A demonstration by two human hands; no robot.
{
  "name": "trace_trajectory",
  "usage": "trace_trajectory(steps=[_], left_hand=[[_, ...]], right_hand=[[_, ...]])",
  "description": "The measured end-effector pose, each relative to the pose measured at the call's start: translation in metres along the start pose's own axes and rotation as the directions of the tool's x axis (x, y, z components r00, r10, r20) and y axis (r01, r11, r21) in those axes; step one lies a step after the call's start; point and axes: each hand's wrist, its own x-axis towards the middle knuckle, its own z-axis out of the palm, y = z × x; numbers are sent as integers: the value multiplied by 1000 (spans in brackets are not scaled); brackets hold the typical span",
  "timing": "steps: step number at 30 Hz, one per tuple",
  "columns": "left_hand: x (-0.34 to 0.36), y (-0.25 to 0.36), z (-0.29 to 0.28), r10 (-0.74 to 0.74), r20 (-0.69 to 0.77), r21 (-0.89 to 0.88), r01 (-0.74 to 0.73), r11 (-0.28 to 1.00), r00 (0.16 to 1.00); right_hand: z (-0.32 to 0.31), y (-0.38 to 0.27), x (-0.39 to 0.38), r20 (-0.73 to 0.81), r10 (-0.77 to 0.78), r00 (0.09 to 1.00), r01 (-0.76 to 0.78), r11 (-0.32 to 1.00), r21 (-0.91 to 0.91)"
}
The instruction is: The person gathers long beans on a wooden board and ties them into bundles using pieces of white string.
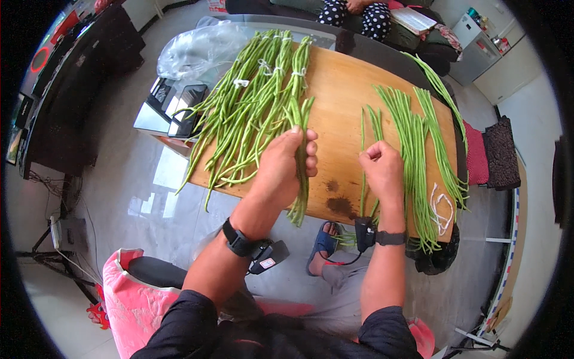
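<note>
My left hand (pixel 290 158) is closed around a bunch of green long beans (pixel 301 185), whose ends stick out above and below the fist. Fingers pinched together, my right hand (pixel 384 170) hovers by a few loose long beans (pixel 362 128) right of the board's middle; whether one is between the fingertips I cannot make out. Several bundles of long beans (pixel 251 113) tied with white string lie at the left of the wooden board (pixel 338 90). More untied long beans (pixel 412 149) are spread along the right side, beside a loose white string (pixel 441 209).
A clear plastic bag (pixel 200 51) lies beyond the tied bundles, near a dark box-like object (pixel 188 110). Across the table sits another person in polka-dot trousers (pixel 356 18). A dark cabinet (pixel 66 84) stands left; a pink-covered seat (pixel 134 308) is at lower left.
</note>
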Motion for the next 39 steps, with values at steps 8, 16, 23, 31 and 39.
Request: trace_trajectory(steps=[8, 16, 23, 31, 39], left_hand=[[3, -3, -8, 41, -56, 86, -36, 996, 998], [5, -4, 1, 81, -78, -59, -85, 995, 994], [5, -7, 1, 78, -81, -74, -84, 994, 994], [4, 4, -14, 87, -64, -137, -95, 986, 994], [3, 14, -10, 48, -7, -165, -48, 985, 999]], right_hand=[[-7, -63, -27, 259, -119, 958, -123, 646, 754], [20, -61, -53, 433, -236, 870, -135, 730, 670], [18, -60, -53, 483, -173, 858, -218, 730, 648], [11, -53, -40, 608, -209, 765, -124, 880, 459], [-17, 18, -8, -10, -118, 993, 118, 993, 7]])
